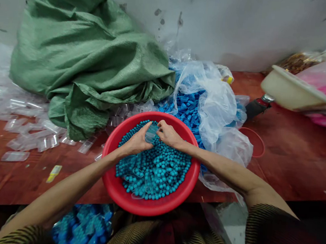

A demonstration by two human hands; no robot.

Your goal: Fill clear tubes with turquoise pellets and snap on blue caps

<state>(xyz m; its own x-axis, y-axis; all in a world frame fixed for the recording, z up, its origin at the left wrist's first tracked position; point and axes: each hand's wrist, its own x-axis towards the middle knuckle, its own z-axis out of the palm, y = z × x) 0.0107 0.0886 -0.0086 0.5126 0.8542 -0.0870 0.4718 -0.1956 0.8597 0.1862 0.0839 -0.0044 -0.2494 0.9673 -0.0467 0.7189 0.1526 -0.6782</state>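
A red plastic basin (148, 207) full of turquoise bead strands (159, 170) stands at the table's front edge. Above the beads, at the far side of the basin, my left hand (139, 140) grips a small clear plastic case (151, 134) between thumb and fingers. The case looks bluish, but I cannot tell whether beads lie in it or show through it. My right hand (170, 134) is closed in a pinch at the right end of the case. What its fingertips hold is too small to make out. Some clear oval pieces (138, 172) lie among the beads.
Clear plastic cases (42, 135) are heaped at left, beside a large green sack (95, 52). Behind the basin, blue plastic pieces (188, 105) spill from a clear bag (218, 100). A person's hand (322, 109) is at a cream basin (295, 89). Blue filled cases (84, 228) sit below the table.
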